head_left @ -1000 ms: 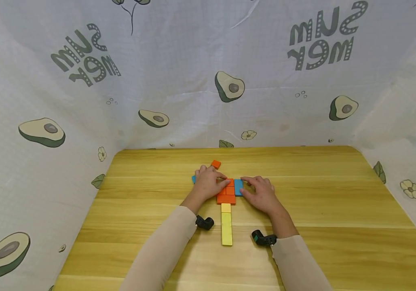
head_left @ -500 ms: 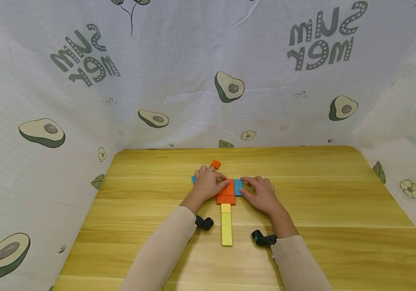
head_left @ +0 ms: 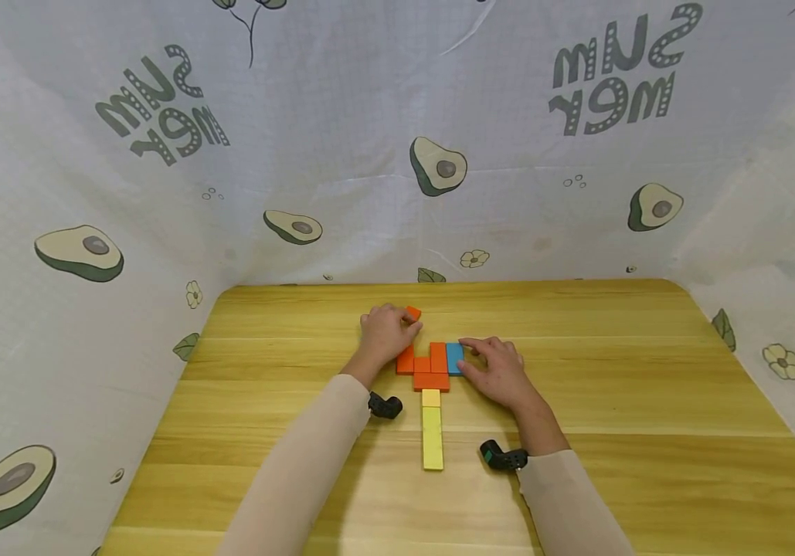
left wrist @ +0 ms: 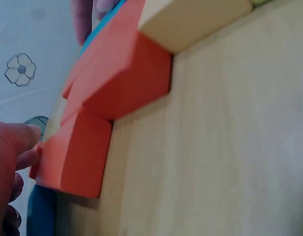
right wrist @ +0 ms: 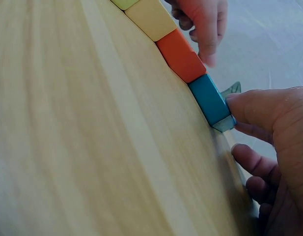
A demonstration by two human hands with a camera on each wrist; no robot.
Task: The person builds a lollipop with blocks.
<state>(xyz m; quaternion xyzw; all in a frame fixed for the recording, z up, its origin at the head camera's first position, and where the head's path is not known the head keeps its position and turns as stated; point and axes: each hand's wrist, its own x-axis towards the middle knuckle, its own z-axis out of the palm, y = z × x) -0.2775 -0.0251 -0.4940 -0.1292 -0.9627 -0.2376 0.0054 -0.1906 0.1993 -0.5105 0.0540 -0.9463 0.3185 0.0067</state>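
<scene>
My right hand (head_left: pixel 497 372) pinches the upright blue block (head_left: pixel 455 359) between thumb and index finger, at the right end of a flat block arrangement. Up and to the left, my left hand (head_left: pixel 386 332) is beside a loose orange block (head_left: pixel 413 312), its index fingertip right at the block's near edge and its fingers loosely bent. Orange blocks adjoin the blue one: a tall one (head_left: pixel 438 357), a small square one (head_left: pixel 422 364), a wide one (head_left: pixel 432 381) and another at left (head_left: pixel 405 361), partly under the left hand. A second blue block (left wrist: pixel 41 211) shows in the left wrist view.
Below the orange blocks, a small pale-yellow block (head_left: pixel 431 398) and a long yellow-green block (head_left: pixel 433 438) run toward the person. Everything lies on a wooden table (head_left: pixel 613 347). A white cloth (head_left: pixel 369 100) with avocado prints hangs behind and at both sides.
My left hand has left the orange blocks in the arrangement and moved up and left to the loose orange block, uncovering the small square and the left one. The right hand stays at the blue block.
</scene>
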